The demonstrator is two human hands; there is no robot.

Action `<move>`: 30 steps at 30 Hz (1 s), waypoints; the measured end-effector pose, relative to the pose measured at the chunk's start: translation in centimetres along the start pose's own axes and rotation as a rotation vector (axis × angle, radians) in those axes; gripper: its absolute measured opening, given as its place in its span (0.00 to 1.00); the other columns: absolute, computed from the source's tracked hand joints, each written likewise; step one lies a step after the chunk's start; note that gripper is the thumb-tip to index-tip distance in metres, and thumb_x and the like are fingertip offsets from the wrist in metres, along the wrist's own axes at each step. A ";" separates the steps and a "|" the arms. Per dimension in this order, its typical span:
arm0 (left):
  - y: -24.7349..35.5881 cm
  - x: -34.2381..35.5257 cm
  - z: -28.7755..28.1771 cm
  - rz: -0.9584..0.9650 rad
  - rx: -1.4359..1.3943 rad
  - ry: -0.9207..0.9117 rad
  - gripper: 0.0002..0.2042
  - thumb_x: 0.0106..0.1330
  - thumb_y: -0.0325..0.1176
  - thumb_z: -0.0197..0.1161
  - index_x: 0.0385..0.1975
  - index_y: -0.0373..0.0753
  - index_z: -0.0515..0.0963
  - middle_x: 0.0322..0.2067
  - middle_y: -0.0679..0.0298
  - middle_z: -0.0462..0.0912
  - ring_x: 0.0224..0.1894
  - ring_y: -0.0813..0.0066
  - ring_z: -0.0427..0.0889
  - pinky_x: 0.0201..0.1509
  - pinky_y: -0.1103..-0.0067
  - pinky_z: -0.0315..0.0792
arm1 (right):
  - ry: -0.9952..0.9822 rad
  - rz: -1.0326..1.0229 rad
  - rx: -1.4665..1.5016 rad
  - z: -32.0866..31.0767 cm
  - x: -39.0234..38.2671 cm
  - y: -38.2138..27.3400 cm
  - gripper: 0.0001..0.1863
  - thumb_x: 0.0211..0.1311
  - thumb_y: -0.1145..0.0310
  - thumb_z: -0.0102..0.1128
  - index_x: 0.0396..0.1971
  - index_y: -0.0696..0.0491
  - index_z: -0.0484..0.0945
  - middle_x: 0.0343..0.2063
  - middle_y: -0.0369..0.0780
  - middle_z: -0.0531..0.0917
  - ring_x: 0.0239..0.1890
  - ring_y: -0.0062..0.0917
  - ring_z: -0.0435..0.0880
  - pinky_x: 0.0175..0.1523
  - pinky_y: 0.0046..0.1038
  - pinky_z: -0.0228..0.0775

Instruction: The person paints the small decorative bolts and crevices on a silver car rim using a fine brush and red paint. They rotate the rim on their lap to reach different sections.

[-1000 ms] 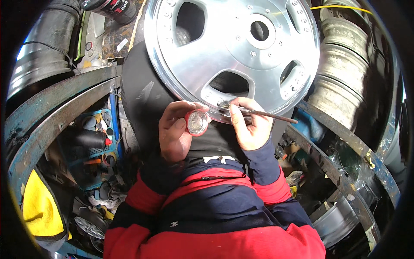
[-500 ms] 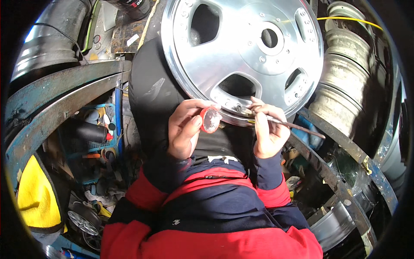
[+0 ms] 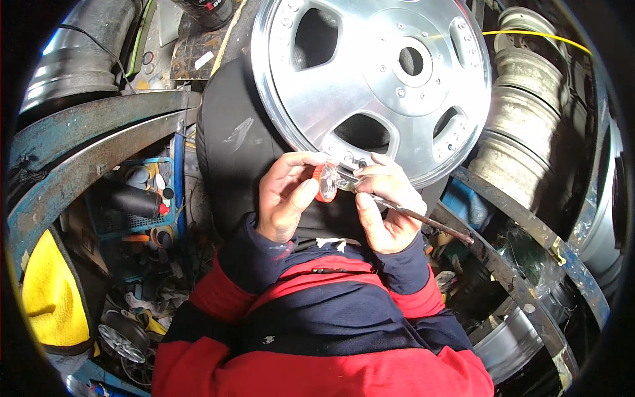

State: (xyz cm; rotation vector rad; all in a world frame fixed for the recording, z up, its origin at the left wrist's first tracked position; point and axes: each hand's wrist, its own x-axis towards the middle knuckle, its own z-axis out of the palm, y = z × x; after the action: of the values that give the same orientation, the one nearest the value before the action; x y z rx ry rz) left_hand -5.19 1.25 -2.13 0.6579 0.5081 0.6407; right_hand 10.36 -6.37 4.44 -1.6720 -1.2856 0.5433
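Observation:
My left hand (image 3: 283, 198) pinches a small round red cap (image 3: 325, 184) between thumb and fingers. Its hollow side is turned to the right, and something silvery and shiny coats the inside. A thin paintbrush (image 3: 423, 218) with a dark brown handle is gripped in my right hand (image 3: 390, 208), its silvery front end reaching into the cap's opening. The bristles are too small to make out. Just beyond both hands, a polished silver wheel rim (image 3: 367, 89) with cut-out windows and small bolts leans on my black-clad lap (image 3: 231, 132).
Several dull wheel barrels (image 3: 522, 106) are stacked at the right. Curved metal bars (image 3: 86, 159) flank me on both sides. A blue basket (image 3: 119, 228) with bottles and a yellow cloth (image 3: 53, 291) are on the left. A yellow hose (image 3: 536, 33) runs at the upper right.
My right hand has moved left with the paintbrush, bringing its front end from near the wheel's lower edge to the red cap. The cap has turned more toward the brush.

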 end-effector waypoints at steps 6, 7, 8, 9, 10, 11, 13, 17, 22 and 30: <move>0.3 0.0 0.1 0.005 0.002 -0.012 0.17 0.65 0.34 0.56 0.50 0.30 0.68 0.49 0.49 0.76 0.53 0.64 0.76 0.61 0.69 0.67 | -0.029 -0.023 -0.056 0.1 0.4 -0.3 0.06 0.46 0.77 0.63 0.28 0.56 0.80 0.25 0.41 0.82 0.31 0.34 0.83 0.52 0.39 0.69; 0.3 0.1 0.1 0.003 -0.001 -0.015 0.17 0.65 0.34 0.56 0.50 0.30 0.68 0.49 0.49 0.76 0.53 0.64 0.76 0.61 0.69 0.67 | -0.027 -0.027 -0.061 0.1 0.4 -0.2 0.06 0.46 0.77 0.63 0.28 0.56 0.80 0.25 0.41 0.82 0.31 0.34 0.83 0.52 0.39 0.69; 0.3 0.1 0.1 0.005 0.001 -0.015 0.17 0.65 0.34 0.56 0.50 0.30 0.68 0.49 0.49 0.76 0.53 0.64 0.76 0.61 0.69 0.67 | -0.026 -0.031 -0.065 0.1 0.3 -0.2 0.06 0.46 0.77 0.63 0.28 0.56 0.80 0.25 0.41 0.82 0.31 0.34 0.83 0.52 0.39 0.69; 0.2 0.1 0.1 0.006 0.003 -0.015 0.17 0.65 0.34 0.56 0.50 0.30 0.68 0.49 0.48 0.76 0.53 0.64 0.76 0.61 0.70 0.67 | -0.017 -0.036 -0.062 0.1 0.2 -0.1 0.06 0.46 0.77 0.63 0.28 0.57 0.80 0.25 0.41 0.81 0.31 0.34 0.83 0.52 0.39 0.69; 0.2 0.1 0.0 0.008 0.004 -0.016 0.17 0.65 0.34 0.56 0.50 0.30 0.68 0.49 0.48 0.76 0.53 0.64 0.76 0.61 0.70 0.67 | -0.008 -0.040 -0.060 0.2 0.1 0.0 0.07 0.46 0.77 0.64 0.28 0.57 0.80 0.25 0.41 0.81 0.31 0.35 0.83 0.51 0.39 0.70; 0.2 0.0 0.0 0.004 0.002 -0.014 0.17 0.65 0.34 0.56 0.50 0.30 0.68 0.49 0.48 0.76 0.53 0.64 0.76 0.60 0.70 0.67 | 0.000 -0.044 -0.057 0.2 0.0 0.1 0.07 0.46 0.77 0.64 0.28 0.57 0.80 0.25 0.41 0.81 0.32 0.35 0.83 0.51 0.39 0.70; 0.2 0.0 -0.1 -0.003 -0.004 -0.011 0.17 0.65 0.34 0.55 0.50 0.30 0.68 0.49 0.48 0.76 0.53 0.64 0.76 0.60 0.70 0.67 | -0.014 0.000 -0.002 0.1 -0.1 0.1 0.06 0.47 0.78 0.63 0.28 0.58 0.80 0.26 0.42 0.82 0.33 0.34 0.83 0.51 0.38 0.70; 0.2 0.1 0.0 0.018 0.001 -0.019 0.18 0.65 0.35 0.54 0.50 0.29 0.68 0.49 0.48 0.76 0.52 0.63 0.76 0.59 0.69 0.68 | 0.194 0.271 0.334 0.1 -1.6 0.1 0.04 0.57 0.77 0.57 0.33 0.60 0.76 0.30 0.45 0.80 0.39 0.36 0.82 0.60 0.49 0.64; -0.1 0.1 -0.2 0.066 0.022 -0.011 0.18 0.66 0.34 0.52 0.50 0.28 0.68 0.49 0.46 0.76 0.50 0.62 0.77 0.58 0.69 0.69 | 0.258 0.353 0.248 -0.2 -2.4 2.3 0.06 0.58 0.80 0.56 0.35 0.61 0.78 0.34 0.44 0.82 0.40 0.27 0.81 0.49 0.28 0.71; 0.0 0.2 -0.2 0.056 -0.006 -0.017 0.18 0.66 0.34 0.52 0.50 0.28 0.68 0.49 0.46 0.76 0.50 0.62 0.77 0.58 0.69 0.69 | 0.119 0.250 -0.099 0.2 -2.0 2.8 0.06 0.56 0.78 0.59 0.34 0.61 0.78 0.31 0.46 0.82 0.33 0.31 0.83 0.40 0.27 0.74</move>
State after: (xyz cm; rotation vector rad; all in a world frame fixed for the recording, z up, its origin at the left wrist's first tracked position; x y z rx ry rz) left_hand -5.15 1.50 -2.34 0.6737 0.4730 0.6886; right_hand 10.89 -8.21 1.50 -1.9328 -1.0391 0.5253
